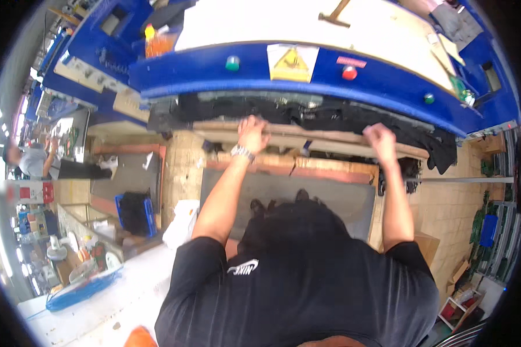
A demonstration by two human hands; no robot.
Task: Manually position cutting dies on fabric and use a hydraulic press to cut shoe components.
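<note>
Your left hand (252,136) and right hand (381,142) seem to steady the brown bar (324,134), fingers curled, grip unclear. Next likely calls for level guidance.

The white worktop (260,24) bears a hammer (333,21); the tiled floor (183,168) bears a grey mat (344,202) with shoes (257,206) on it.

Black short-sleeved shirt (318,283), white logo (244,267); silvery wristband (243,152).
</note>
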